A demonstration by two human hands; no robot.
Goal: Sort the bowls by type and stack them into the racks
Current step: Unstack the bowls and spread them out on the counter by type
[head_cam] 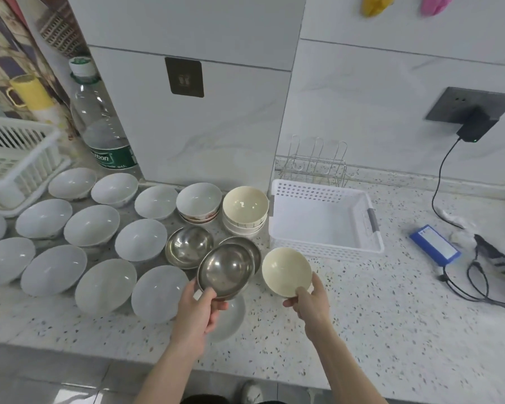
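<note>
Though gripped, cream bowl (286, 271) (tilted) rim-up

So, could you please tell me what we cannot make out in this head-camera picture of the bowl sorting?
- White bowl under the left hand: mostly covered by the hand and the steel bowls it holds.
- How many steel bowls are in that grip: the rims overlap.
- Left white rack: cut off by the picture's left edge.
- Bottle label: text too blurred to read fully.
- Cream bowl in the right hand: underside faces away.
</note>
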